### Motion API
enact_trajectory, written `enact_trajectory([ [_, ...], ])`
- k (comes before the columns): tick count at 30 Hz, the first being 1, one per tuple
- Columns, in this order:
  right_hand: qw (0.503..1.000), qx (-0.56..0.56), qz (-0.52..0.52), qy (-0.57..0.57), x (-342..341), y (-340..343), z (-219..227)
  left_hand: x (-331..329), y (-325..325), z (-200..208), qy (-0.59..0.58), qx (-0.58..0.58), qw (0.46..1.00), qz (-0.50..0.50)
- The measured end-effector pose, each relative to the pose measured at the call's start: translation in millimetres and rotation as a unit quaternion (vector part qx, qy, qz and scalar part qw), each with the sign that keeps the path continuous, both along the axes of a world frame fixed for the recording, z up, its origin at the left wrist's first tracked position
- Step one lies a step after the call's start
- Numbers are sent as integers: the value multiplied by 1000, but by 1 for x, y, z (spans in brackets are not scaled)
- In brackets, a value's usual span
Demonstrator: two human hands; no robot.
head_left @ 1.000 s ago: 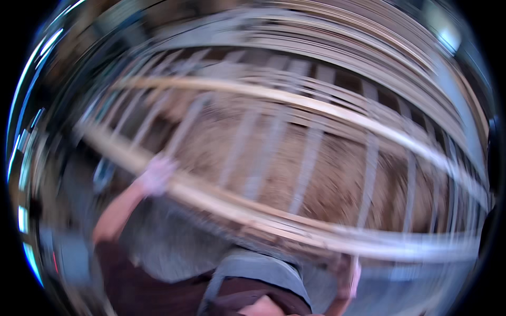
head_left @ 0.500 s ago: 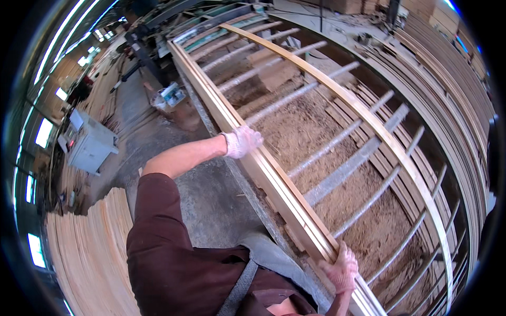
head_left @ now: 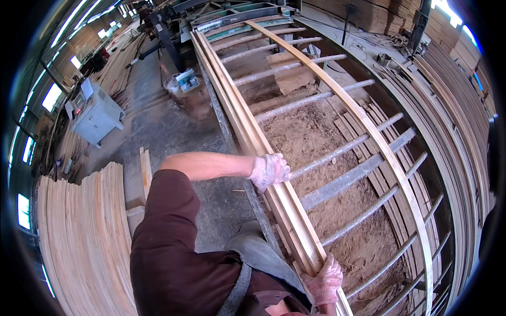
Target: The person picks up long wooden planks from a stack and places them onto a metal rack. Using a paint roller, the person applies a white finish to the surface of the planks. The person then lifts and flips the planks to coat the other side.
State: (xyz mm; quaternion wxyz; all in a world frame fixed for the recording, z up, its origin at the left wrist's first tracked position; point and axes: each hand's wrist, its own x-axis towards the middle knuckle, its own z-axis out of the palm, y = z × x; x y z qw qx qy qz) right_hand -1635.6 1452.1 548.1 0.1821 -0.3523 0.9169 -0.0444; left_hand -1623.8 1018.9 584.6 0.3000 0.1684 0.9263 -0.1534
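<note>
Boards (head_left: 293, 216) run far left to near right; left hand (head_left: 270, 171) grasps them farther along, right hand (head_left: 324, 279) grasps nearer stretch.

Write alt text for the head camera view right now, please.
A person's gloved left hand and right hand hold long wooden strips lying along one side of a rack of metal bars, the left hand farther along. Another strip lies across the bars above brown sawdust; wooden boards are stacked at lower left.
</note>
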Motion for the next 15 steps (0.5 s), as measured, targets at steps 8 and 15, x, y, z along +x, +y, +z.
enact_trajectory([
  [8,998,-46,28,29,-14,23,12,-6,5,20,49,-43,998,-11],
  [15,992,-26,18,118,-28,30,-29,-24,1,-17,153,8,987,-54],
])
